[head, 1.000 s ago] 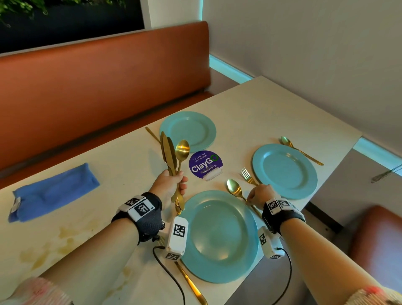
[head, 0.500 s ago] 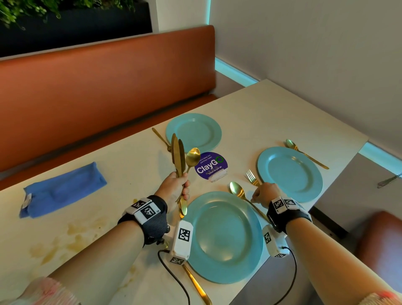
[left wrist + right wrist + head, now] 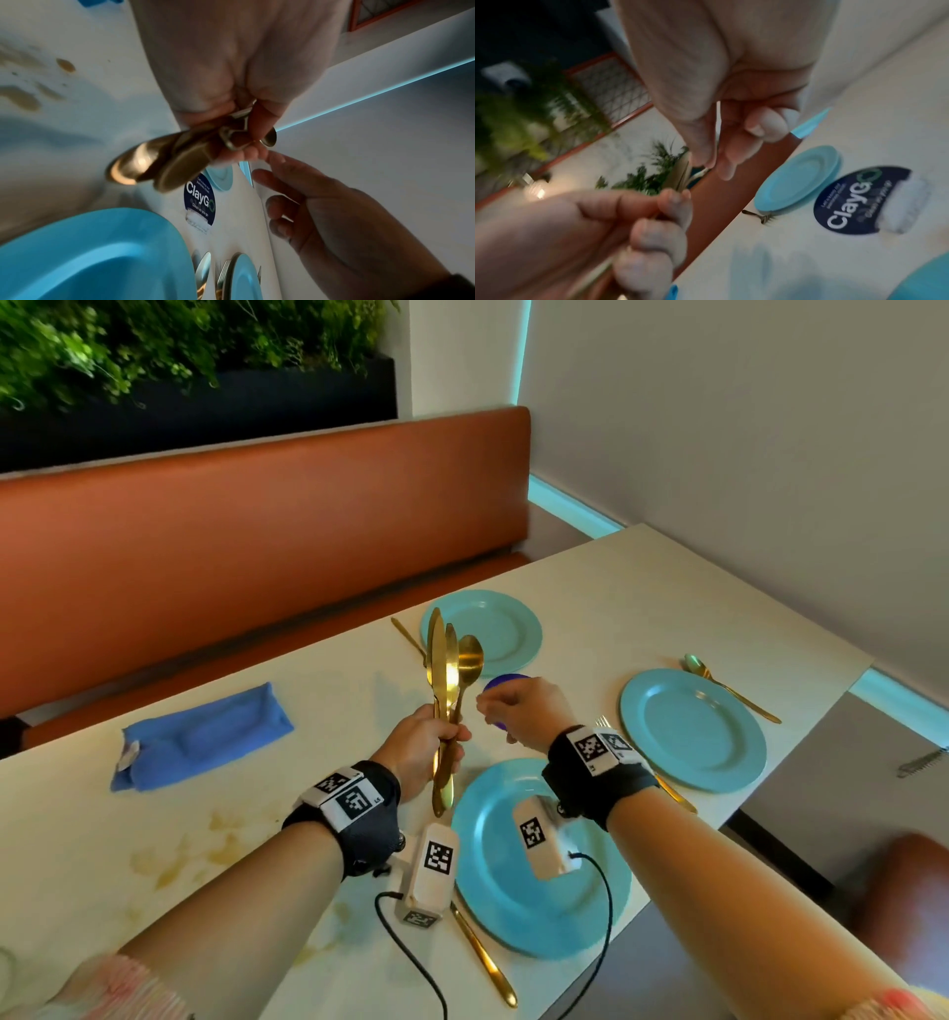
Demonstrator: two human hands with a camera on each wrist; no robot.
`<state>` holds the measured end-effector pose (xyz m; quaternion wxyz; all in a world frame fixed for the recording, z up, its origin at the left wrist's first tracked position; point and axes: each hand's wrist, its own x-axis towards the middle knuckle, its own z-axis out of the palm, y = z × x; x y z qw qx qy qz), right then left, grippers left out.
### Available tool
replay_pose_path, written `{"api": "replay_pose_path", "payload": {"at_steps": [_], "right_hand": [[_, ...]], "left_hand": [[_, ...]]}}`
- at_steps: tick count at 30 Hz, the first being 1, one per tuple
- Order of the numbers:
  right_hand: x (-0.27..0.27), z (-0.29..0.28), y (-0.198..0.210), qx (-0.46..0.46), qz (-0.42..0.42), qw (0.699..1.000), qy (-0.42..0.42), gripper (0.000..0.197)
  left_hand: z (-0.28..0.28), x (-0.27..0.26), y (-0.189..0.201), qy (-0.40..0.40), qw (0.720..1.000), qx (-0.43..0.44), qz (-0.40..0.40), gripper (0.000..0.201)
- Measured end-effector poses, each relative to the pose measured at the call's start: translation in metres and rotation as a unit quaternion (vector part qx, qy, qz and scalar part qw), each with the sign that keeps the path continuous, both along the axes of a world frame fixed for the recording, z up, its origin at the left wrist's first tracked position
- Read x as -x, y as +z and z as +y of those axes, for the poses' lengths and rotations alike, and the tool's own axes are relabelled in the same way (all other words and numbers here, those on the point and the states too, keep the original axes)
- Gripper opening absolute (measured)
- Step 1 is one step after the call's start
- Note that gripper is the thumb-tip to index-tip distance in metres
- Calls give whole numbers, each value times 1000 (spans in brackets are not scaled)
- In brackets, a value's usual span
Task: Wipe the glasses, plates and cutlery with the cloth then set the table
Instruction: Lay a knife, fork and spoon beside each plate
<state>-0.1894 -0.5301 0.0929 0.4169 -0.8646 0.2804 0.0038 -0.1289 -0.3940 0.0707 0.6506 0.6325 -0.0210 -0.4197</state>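
Three plates set; left hand (image 3: 421, 747) grips upright cutlery bundle (image 3: 448, 680); right hand (image 3: 518, 711), loosely curled, apparently empty, should next draw one piece.

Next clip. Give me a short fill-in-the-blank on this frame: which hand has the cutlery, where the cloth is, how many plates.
1. The gold cutlery bundle is gripped upright by the ____ hand.
2. The blue cloth lies folded on the table, held by ____ hand.
3. The table carries ____ blue plates.
4. The right hand reaches toward the bundle, holding ____.

Missing words: left; neither; three; nothing
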Motion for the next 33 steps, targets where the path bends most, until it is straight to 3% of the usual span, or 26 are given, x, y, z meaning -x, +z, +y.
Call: {"api": "replay_pose_path", "payload": {"at_steps": [6,9,14,18,24,28,30,33], "right_hand": [[-5,32,0,151,-17,988,41,17],[0,42,-1,217,-52,969,105,18],[-3,41,-5,272,-61,943,183,21],[-19,27,-6,271,-16,944,190,22],[-65,-17,-5,244,41,932,264,24],[-99,-59,-9,222,92,929,281,19],[-114,-91,-14,207,122,935,261,18],[-137,-147,-23,166,137,967,135,19]], "left_hand": [[25,3,8,-25,999,-7,-31,19],[36,2,9,-38,998,-28,-50,19],[43,-6,15,-74,994,-56,-64,15],[35,-24,16,-83,990,-78,-82,15],[-1,-65,15,-89,988,-104,-70,10],[-31,-92,7,-44,990,-114,-65,10],[-41,-109,0,-3,986,-140,-89,10],[-51,-136,-9,55,985,-141,-78,13]]}}
